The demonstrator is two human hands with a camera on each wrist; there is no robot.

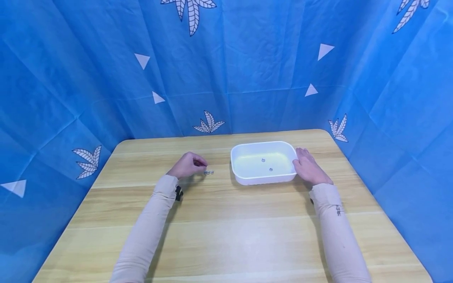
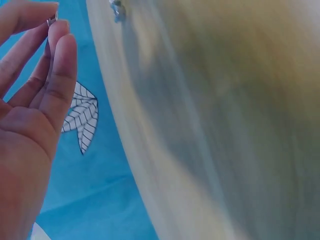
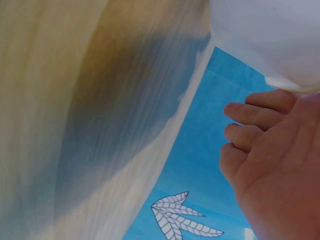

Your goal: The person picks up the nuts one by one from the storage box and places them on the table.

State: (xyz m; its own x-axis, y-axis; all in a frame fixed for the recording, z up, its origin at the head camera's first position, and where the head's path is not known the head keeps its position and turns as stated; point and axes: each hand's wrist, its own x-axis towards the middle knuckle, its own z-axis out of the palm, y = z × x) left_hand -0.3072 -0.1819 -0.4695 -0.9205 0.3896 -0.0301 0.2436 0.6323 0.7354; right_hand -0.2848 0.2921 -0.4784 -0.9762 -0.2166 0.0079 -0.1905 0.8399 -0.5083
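Note:
My left hand (image 1: 188, 165) is over the table's left-centre, pinching a small silver metal piece (image 2: 52, 19) between thumb and fingertips; its exact kind is too small to tell. Just beside those fingertips, several similar silver metal pieces (image 1: 212, 172) lie in a short row on the wood. A white plastic basin (image 1: 244, 181), rectangular with rounded corners, stands right of centre. Inside it, two more small metal pieces (image 1: 271, 169) rest apart on the bottom. My right hand (image 1: 310, 168) grips the basin's right end, thumb at the rim and fingers along the outside.
The light wooden table (image 1: 226, 236) has rounded far corners. Behind it and along both sides hangs a blue curtain (image 1: 262, 78) with white leaves and triangles. Both forearms, in pale sleeves (image 1: 148, 232), reach in from the near edge.

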